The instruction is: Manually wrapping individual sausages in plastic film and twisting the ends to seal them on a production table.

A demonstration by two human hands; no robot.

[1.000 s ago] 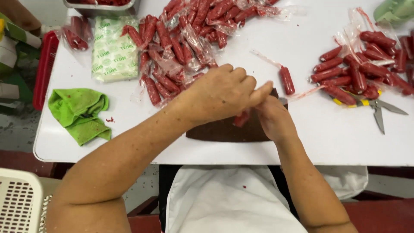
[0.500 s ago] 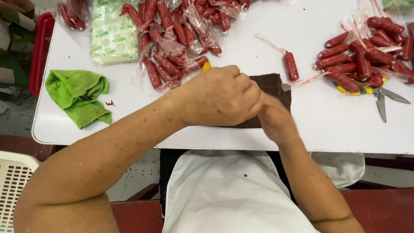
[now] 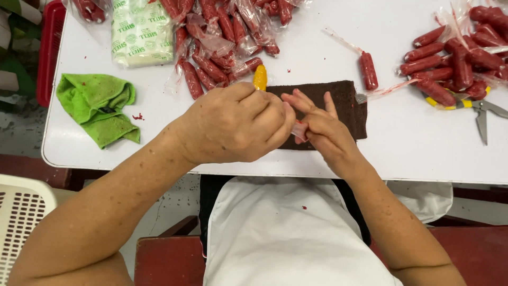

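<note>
My left hand (image 3: 233,124) is closed in a fist around a tool whose yellow handle (image 3: 260,78) sticks out above the knuckles. My right hand (image 3: 320,127) rests on a dark brown mat (image 3: 346,103), fingers stretched out, pinching a scrap of clear plastic wrapper (image 3: 299,130) against the left hand. What lies under the fist is hidden. A single wrapped red sausage (image 3: 368,70) lies just beyond the mat.
Piles of wrapped red sausages lie at the back centre (image 3: 222,42) and right (image 3: 450,58). Scissors (image 3: 484,114) sit at the right. On the white table (image 3: 159,153) are a green cloth (image 3: 98,106) and a white-green packet (image 3: 142,32). A white basket (image 3: 21,222) stands at lower left.
The hands have come a little nearer the table's front edge. The yellow handle now shows above the left fist. The right hand's fingers have spread out, and the red sausage under them is gone from sight.
</note>
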